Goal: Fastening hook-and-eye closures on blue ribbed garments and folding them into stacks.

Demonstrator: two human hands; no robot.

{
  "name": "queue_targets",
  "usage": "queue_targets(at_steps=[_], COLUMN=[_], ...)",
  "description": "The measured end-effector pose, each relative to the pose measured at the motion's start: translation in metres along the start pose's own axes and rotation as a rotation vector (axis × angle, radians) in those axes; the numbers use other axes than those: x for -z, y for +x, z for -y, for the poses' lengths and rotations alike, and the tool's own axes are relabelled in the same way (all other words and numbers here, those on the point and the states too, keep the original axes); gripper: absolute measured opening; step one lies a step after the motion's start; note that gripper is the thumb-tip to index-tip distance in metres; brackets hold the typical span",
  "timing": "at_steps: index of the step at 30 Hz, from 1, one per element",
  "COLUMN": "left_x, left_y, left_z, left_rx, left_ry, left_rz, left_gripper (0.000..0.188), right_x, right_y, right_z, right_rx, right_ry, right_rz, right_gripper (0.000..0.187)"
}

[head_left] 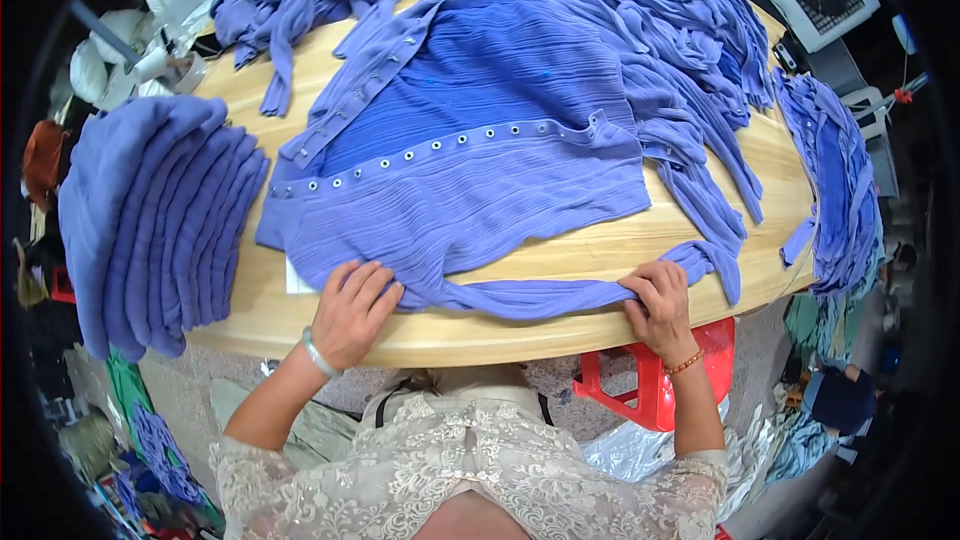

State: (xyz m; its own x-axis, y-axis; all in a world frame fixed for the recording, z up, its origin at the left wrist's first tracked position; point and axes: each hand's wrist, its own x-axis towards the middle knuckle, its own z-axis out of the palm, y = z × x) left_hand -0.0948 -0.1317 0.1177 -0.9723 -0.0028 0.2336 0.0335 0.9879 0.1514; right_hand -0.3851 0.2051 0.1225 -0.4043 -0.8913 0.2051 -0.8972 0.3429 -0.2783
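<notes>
A blue-purple ribbed cardigan (520, 205) lies spread across the wooden table in front of me. Its front is unfastened, with a row of round metal snaps along the edge, and the darker blue inside shows. At the near left side of the cardigan, my left hand (350, 315) grips the fabric with bent fingers. One sleeve (540, 298) runs along the table's near edge, and my right hand (660, 308) pinches it close to the cuff end. The corner of a white sheet (297, 278) peeks out from under the cardigan, beside my left hand.
A stack of folded purple garments (160, 225) stands at the table's left (260, 325). Loose cardigans (660, 30) are heaped at the far side, and more garments (835, 180) hang over the right edge. Under the near edge is a red plastic stool (655, 390).
</notes>
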Motion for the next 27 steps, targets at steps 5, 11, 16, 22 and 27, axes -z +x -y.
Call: queue_targets(at_steps=[5,11,16,22,27], left_x=[0.006,0.037,0.031,0.028,0.012], left_y=[0.0,-0.002,-0.031,-0.031,-0.047], left_z=[0.009,0.017,0.011,-0.026,-0.007], left_rx=[0.133,0.114,0.163,0.129,0.039], left_ry=[-0.25,-0.368,-0.249,-0.119,-0.064], left_rz=[-0.193,-0.194,-0.026,0.078,0.006], left_gripper=[0.028,0.025,0.025,0.04,0.029], right_x=[0.04,0.055,0.004,-0.023,-0.016], right_y=[-0.011,-0.022,0.011,0.063,0.068], right_z=[0.066,0.149,0.097,-0.014,-0.025], right_rx=[-0.023,0.2,0.058,-0.027,0.085], right_ry=[0.628,1.288,0.22,-0.248,-0.281], right_rz=[0.112,0.736,0.026,-0.198,-0.082], right_gripper=[0.013,0.02,0.029,0.03,0.014])
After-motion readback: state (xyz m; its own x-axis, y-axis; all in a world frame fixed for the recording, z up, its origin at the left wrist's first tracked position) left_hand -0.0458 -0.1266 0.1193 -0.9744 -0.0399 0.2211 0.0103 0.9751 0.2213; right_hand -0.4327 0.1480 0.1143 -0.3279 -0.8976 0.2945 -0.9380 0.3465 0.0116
